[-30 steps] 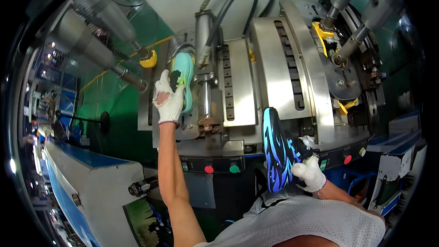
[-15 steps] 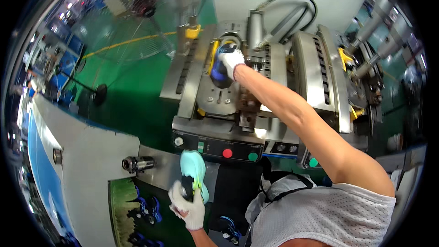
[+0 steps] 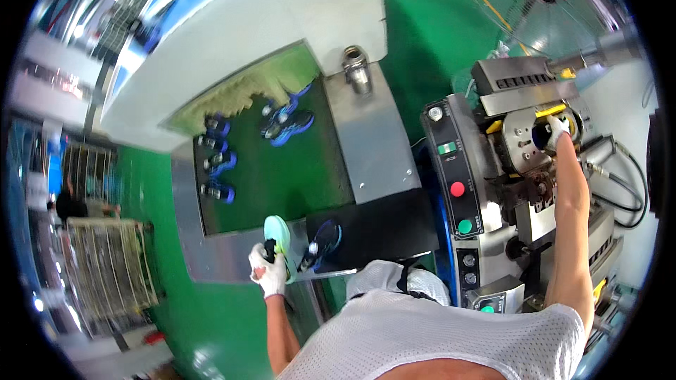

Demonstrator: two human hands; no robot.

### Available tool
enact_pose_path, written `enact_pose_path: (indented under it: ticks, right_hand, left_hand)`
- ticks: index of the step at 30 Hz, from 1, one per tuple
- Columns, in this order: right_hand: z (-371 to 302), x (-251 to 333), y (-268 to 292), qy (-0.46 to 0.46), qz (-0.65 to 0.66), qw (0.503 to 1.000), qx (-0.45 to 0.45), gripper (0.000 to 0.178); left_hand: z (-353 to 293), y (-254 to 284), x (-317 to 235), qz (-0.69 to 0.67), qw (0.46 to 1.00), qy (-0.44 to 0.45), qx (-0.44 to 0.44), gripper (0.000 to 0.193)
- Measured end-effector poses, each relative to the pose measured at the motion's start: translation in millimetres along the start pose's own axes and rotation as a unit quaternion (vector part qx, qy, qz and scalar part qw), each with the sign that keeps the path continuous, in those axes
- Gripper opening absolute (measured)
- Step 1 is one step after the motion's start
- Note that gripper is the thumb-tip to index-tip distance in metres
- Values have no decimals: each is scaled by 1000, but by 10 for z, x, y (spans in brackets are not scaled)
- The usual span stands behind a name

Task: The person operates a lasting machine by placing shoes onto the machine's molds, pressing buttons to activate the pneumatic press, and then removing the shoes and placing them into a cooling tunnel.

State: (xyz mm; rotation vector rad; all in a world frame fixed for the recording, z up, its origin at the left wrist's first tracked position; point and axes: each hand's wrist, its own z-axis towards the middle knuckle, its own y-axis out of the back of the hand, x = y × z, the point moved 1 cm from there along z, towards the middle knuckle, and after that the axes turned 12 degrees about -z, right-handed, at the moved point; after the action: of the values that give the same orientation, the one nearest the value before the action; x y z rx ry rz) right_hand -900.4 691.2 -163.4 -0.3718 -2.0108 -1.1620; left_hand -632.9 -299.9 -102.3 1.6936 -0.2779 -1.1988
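Note:
My left hand (image 3: pixel 269 273), in a white glove, grips a shoe with a pale mint sole (image 3: pixel 277 228) and dark upper, just over the near edge of the steel table. Its sole is turned up toward me. Out to the right, my gloved right hand (image 3: pixel 558 129) is closed on a dark blue shoe (image 3: pixel 541 136) in the recess of a steel pressing machine (image 3: pixel 522 142). The fingers partly cover that shoe, and some of them are hidden. A dark shoe with blue trim (image 3: pixel 325 241) lies on the black mat near my left hand.
Several blue-and-black shoes stand on the green belt (image 3: pixel 282 183), some by the fringed opening of a white housing (image 3: pixel 246 35). A metal cylinder (image 3: pixel 358 70) is on the steel tabletop. The machine's button panel (image 3: pixel 454 169) faces me. A wire rack (image 3: pixel 109 267) stands at left.
My view has swung left, bringing the belt and its shoes into the middle. My left hand still holds the mint-soled shoe, now beside the mat; my right hand stays at the machine.

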Motion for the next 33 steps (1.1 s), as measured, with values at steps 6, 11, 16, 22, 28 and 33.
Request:
enact_pose_path:
  ticks: [6, 11, 16, 22, 28, 33]
  right_hand:
    - [-2952, 939, -318, 325, -96, 940, -36, 87]
    - [-5470, 291, -741, 372, -329, 868, 24, 96]
    - [-5175, -1477, -1114, 397, -724, 545, -148, 111]
    - [-5778, -555, -1201, 211, -678, 704, 10, 113]
    - [-6324, -634, -1466, 199, -596, 766, 137, 103]
    - [-6910, -685, -1874, 218, -533, 797, 182, 88]
  left_hand:
    - [-224, 506, 1142, -26, 991, 77, -104, 62]
    - [524, 644, 2137, -74, 971, 176, -145, 49]
    - [1337, 606, 2842, 116, 953, 277, -27, 42]
    - [2580, 574, 2461, 45, 999, 12, -22, 75]
    - [3918, -414, 2701, -115, 992, -36, -38, 59]
    - [3662, -419, 2384, -48, 992, -120, -11, 29]
